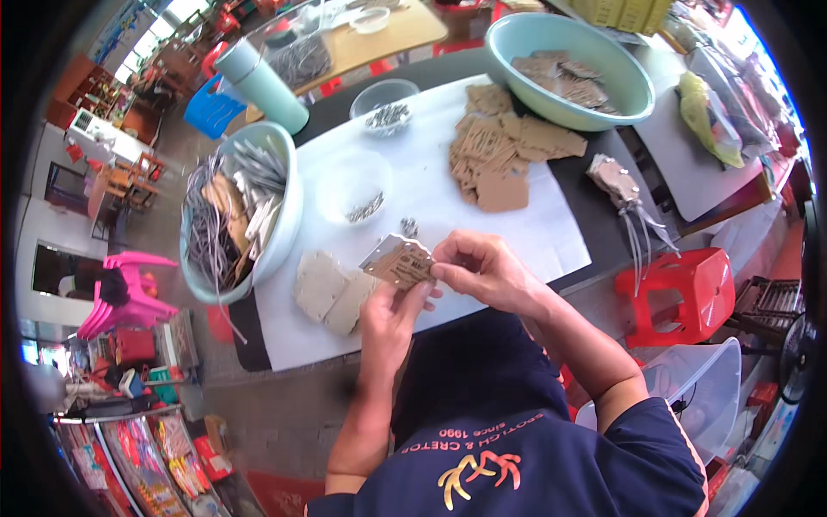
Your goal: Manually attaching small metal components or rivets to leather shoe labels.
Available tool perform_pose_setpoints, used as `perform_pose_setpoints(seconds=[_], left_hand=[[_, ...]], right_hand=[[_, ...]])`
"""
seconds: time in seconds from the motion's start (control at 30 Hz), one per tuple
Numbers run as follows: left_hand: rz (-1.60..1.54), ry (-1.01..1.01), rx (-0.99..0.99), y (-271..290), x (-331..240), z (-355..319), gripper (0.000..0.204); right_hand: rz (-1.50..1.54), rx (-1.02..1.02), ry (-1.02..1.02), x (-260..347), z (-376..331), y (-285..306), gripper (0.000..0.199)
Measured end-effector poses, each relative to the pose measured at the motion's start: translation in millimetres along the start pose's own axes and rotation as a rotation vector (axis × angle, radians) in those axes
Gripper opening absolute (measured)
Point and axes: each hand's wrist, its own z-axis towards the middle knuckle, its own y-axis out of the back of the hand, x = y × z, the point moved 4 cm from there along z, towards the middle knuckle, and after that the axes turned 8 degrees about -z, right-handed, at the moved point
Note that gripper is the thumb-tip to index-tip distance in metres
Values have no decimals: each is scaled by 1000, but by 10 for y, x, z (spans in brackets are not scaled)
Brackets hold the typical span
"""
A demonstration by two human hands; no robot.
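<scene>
My left hand (388, 320) grips a small brown cardboard piece (398, 264) with print and small holes along its edge, held up above the table. Thumb and forefinger of my right hand (487, 271) are pinched together against its right edge; what lies between them is too small to make out. Flat grey-beige cardboard pieces (332, 293) lie just left of my left hand. Beyond my hands is a little heap of small metal fasteners (409, 227). More fasteners (366, 208) sit in a shallow clear dish (332, 181), and others fill a clear bowl (385, 90) farther back.
At left, a light green basin (289, 226) holds grey cords and cardboard. Loose cardboard pieces (491, 159) are piled right of centre, below another basin (637, 108). A corded bundle (616, 179) lies at the right. A tumbler (263, 84) and red stool (680, 293) flank the table.
</scene>
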Motion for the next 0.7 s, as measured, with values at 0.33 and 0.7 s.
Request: perform_pose_setpoints(seconds=[0.33, 0.7], left_hand=[[6, -138, 38, 92, 59, -57, 20], [190, -257, 149, 44, 22, -83, 17]], right_hand=[[633, -575, 153, 567, 219, 1172, 35], [-945, -644, 98, 458, 277, 1494, 23]])
